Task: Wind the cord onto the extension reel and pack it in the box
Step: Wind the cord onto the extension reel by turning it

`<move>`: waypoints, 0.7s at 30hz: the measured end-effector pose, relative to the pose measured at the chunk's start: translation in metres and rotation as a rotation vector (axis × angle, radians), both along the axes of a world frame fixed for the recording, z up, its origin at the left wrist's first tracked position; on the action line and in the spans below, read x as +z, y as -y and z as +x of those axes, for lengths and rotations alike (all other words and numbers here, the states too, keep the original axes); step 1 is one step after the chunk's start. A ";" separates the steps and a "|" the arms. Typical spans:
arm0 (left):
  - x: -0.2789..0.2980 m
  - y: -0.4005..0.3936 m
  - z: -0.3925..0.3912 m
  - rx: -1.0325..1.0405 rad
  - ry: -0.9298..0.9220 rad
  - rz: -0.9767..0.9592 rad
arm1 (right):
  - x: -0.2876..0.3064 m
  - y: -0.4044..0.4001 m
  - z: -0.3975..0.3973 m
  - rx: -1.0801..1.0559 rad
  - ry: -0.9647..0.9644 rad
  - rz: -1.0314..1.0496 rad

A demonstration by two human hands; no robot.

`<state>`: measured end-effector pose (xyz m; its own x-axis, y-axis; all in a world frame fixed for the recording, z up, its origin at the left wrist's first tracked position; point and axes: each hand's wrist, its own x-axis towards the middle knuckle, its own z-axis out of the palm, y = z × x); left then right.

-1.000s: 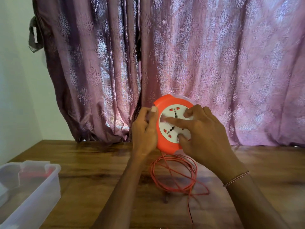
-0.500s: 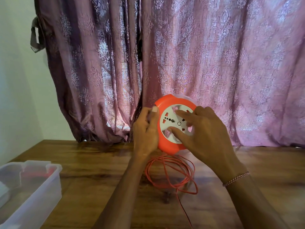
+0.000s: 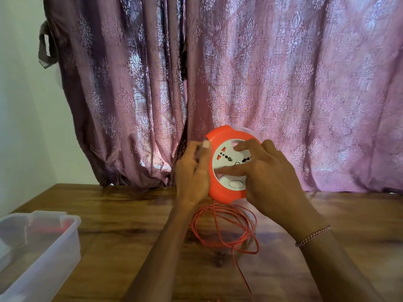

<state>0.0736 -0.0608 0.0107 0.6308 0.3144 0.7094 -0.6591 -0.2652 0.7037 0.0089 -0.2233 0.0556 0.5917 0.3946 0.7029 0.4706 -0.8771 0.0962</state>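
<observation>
Left hand (image 3: 192, 173) grips the extension reel (image 3: 224, 164) rim; right hand (image 3: 268, 177) fingers press its socket face; cord (image 3: 224, 227) loops on the table (image 3: 130, 214).

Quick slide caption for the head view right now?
Left hand grips the orange reel, right hand on its white face, loose cord on the table.

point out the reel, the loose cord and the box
reel (image 3: 220, 194), head view, lower orange rim
cord (image 3: 226, 227), head view, coils on the table
box (image 3: 54, 247), head view, near side wall
</observation>
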 end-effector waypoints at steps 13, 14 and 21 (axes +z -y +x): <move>0.003 -0.001 -0.003 -0.021 -0.009 -0.011 | -0.007 -0.011 0.002 -0.191 -0.003 0.317; 0.003 -0.001 -0.003 -0.017 -0.008 -0.008 | -0.007 -0.011 0.002 -0.187 -0.006 0.310; 0.002 0.001 -0.004 -0.010 -0.007 -0.004 | -0.001 -0.003 0.002 0.011 -0.008 0.283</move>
